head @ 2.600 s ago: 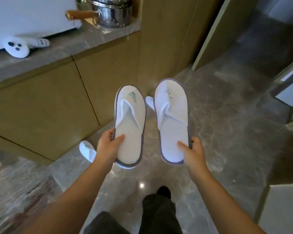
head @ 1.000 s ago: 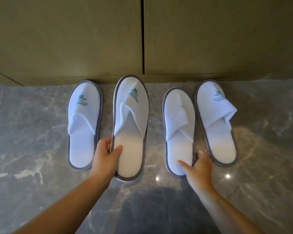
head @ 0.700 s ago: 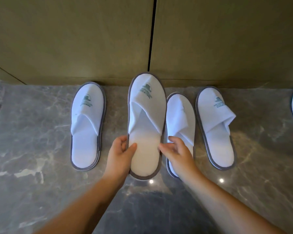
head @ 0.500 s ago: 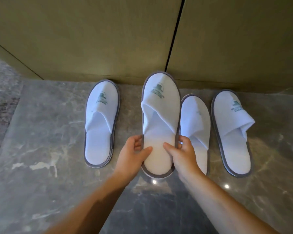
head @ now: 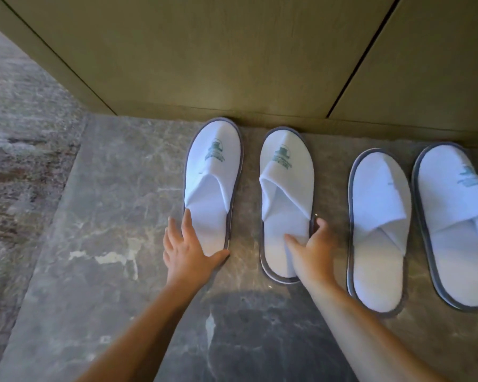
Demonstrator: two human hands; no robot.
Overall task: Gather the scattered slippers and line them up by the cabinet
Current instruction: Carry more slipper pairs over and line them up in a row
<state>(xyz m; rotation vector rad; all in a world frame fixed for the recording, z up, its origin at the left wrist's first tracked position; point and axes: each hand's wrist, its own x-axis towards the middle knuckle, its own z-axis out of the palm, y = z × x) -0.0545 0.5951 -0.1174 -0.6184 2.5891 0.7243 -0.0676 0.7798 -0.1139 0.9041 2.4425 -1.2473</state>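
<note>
- Left hand (head: 189,250): bare, no glove, ring or watch showing; fingers slim, nails short and unpainted.
- Right hand (head: 313,252): bare likewise, nothing worn at the wrist behind the fingers.
- Both forearms: uncovered back from the hands to the frame's lower edge, no sleeve or cuff in view.

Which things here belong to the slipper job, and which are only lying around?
Part of the job:
- leftmost slipper, under the left hand
- second slipper, under the right hand
- third slipper
- rightmost slipper
- cabinet

Just there:
- marble floor
- rug
</note>
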